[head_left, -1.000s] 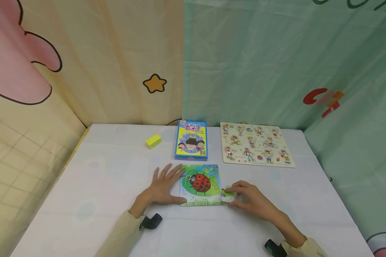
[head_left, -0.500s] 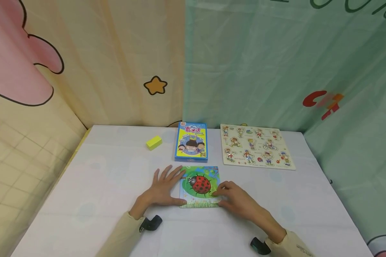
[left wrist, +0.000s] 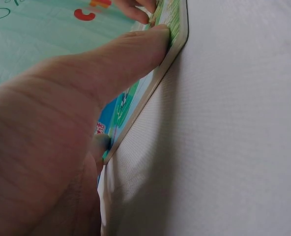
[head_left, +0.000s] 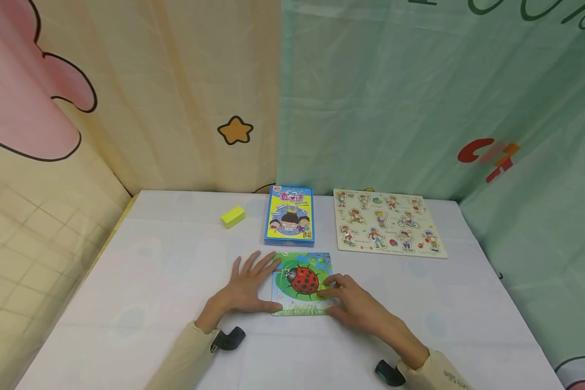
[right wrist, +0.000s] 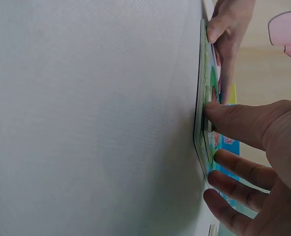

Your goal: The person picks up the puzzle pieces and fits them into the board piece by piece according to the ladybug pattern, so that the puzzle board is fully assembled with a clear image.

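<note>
A square ladybug jigsaw puzzle (head_left: 303, 281) lies flat on the white table. My left hand (head_left: 246, 290) is spread at its left side, thumb resting on the lower left corner and fingertips at the upper left. In the left wrist view, that thumb (left wrist: 135, 56) presses on the puzzle's edge. Over the lower right part, my right hand (head_left: 358, 306) pinches a small puzzle piece, mostly hidden beneath its fingers. The right wrist view shows the right thumb (right wrist: 234, 118) at the puzzle's near edge, with the other fingers (right wrist: 239, 189) loosely bent beside the board.
Behind the puzzle lies a blue and yellow card box (head_left: 290, 215). A yellow block (head_left: 233, 216) sits to its left. On the right, a wooden picture board (head_left: 389, 223) with printed figures lies near the curtain (head_left: 370, 108) at the table's back.
My right hand has carried the puzzle piece leftward, from beside the puzzle onto its lower right part. Its fingers have shifted slightly since. My left hand stays in place.
</note>
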Tool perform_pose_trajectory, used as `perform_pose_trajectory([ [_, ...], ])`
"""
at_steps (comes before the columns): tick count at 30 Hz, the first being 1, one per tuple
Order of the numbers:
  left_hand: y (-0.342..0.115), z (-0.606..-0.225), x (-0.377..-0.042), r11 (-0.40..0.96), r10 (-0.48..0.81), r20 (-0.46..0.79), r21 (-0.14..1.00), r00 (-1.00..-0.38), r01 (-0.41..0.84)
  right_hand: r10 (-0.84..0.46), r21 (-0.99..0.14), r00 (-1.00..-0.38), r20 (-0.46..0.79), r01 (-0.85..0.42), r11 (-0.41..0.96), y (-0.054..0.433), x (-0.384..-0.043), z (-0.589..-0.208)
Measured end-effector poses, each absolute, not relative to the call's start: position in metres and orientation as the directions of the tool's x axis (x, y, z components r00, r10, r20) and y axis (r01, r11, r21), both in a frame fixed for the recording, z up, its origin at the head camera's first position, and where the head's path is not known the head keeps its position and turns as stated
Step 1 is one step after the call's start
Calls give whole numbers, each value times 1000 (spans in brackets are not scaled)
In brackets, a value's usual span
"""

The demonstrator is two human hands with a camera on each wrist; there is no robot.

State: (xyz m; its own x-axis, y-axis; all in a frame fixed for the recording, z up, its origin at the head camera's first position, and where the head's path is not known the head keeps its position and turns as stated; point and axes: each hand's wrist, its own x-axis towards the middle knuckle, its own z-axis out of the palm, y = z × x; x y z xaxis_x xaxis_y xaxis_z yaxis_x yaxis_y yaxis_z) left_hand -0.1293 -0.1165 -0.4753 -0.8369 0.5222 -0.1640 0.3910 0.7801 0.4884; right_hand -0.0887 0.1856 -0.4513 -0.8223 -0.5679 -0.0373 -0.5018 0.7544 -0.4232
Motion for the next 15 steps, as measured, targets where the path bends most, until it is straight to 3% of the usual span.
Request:
perform_pose_trajectory([
  [15,-116,-477,-130,775,525,-159,495,-836,393,-601,-388,-799,-15,-549,740,187,-91,-451],
])
